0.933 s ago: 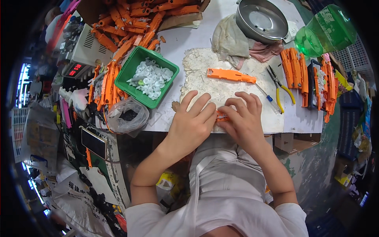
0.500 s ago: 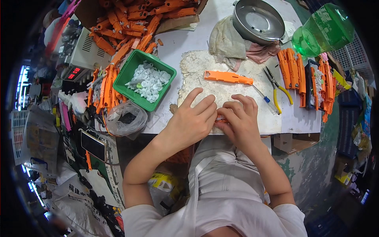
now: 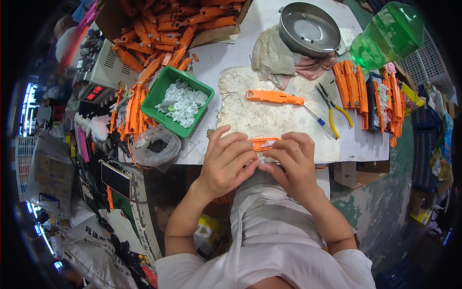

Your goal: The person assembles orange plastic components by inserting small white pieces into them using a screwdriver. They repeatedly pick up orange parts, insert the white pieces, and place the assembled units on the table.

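Observation:
An orange plastic shell (image 3: 263, 143) is held level between my two hands at the table's front edge, its open inner side showing some white parts. My left hand (image 3: 227, 163) is closed on its left end, fingers bent over the top. My right hand (image 3: 294, 161) grips the right end. Between my thumbs sits a small whitish piece (image 3: 261, 160), too small to name. Ahead on the worn white board (image 3: 236, 113) lies a second orange shell (image 3: 274, 97). Touching its right end is the tip of a screwdriver (image 3: 323, 123); pliers with yellow handles (image 3: 342, 117) lie beside that.
Left stands a green bin (image 3: 156, 86) of white plastic parts, with a clear plastic bag (image 3: 155, 149) below. Orange shells (image 3: 168, 19) heap at the back left. A metal bowl (image 3: 308, 45) rests on rags (image 3: 272, 55); a green bottle (image 3: 390, 36) and more shells (image 3: 353, 89) are right.
The orange shell between my hands has come up and forward into clear view. My left hand has shifted left and turned, with its fingers bent over the shell. The view has moved slightly.

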Action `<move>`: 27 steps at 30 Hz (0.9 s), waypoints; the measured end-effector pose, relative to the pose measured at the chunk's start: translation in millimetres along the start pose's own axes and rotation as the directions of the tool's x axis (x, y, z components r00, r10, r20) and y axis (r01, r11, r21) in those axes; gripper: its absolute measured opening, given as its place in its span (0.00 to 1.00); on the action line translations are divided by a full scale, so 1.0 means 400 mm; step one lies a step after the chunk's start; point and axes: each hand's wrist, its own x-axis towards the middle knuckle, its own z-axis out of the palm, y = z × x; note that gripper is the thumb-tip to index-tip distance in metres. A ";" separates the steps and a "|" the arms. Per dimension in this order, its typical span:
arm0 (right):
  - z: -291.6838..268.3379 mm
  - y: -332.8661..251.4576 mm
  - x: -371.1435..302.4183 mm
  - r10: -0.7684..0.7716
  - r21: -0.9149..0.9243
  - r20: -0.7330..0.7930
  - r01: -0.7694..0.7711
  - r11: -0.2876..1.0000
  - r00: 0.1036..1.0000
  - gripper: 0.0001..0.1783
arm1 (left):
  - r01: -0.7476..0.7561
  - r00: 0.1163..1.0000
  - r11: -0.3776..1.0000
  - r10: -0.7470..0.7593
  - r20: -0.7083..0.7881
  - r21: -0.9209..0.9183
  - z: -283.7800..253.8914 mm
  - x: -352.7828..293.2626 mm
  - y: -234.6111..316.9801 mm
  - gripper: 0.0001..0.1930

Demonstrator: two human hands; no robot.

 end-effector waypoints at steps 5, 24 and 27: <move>-0.044 -0.025 -0.036 0.169 0.373 0.167 -0.221 0.901 0.971 0.13 | -0.011 1.000 0.999 0.011 -0.012 -0.037 0.003 -0.036 0.056 0.10; -0.323 0.171 -0.261 0.829 0.905 -0.267 -0.168 0.391 0.492 0.04 | -0.259 0.965 0.949 0.250 -0.074 -0.181 0.320 0.366 0.246 0.10; -0.334 0.167 -0.271 0.827 0.871 -0.316 -0.203 0.447 0.464 0.04 | -0.246 0.961 0.954 0.218 -0.169 -0.169 0.422 0.467 0.262 0.10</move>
